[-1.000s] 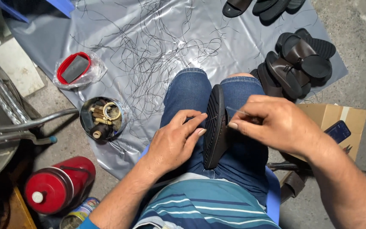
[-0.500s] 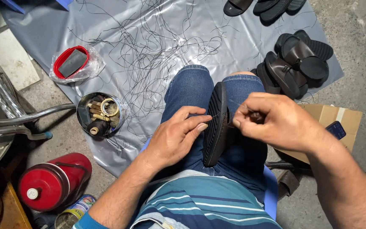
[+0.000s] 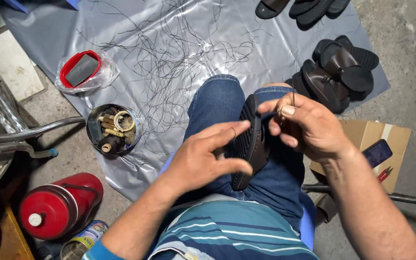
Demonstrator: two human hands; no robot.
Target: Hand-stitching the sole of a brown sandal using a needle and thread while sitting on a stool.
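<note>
Landmark: the black rubber sandal sole, standing on edge between the denim-clad thighs of the seated person, tread side toward the left hand.

Left hand: fingers spread narrow and laid along the sole's ribbed face, thumb hooked under its near edge; it grips the sole. Thin ring on one finger.

Right hand: just right of the sole's top edge, fingertips pinched together on a thin needle, which stands nearly upright above the knuckles. Whether thread runs from it cannot be told.

Nearer than the sole: striped blue-and-white shirt. Near left of it, a red metal cylinder with a white cap, lying on the concrete floor; beside that, a printed tin can.

Right of the sole: a flat piece of brown cardboard bearing a dark phone and small red snips.

Left of the sole: a round metal tin holding spools and small tools, on the edge of a grey plastic sheet. Further left, a bent metal tube.

Beyond the sole: loose black thread scraps scattered over the sheet; a red round lid in a clear bag at far left; a pile of dark brown sandals at far right; more sandals at the top edge.
</note>
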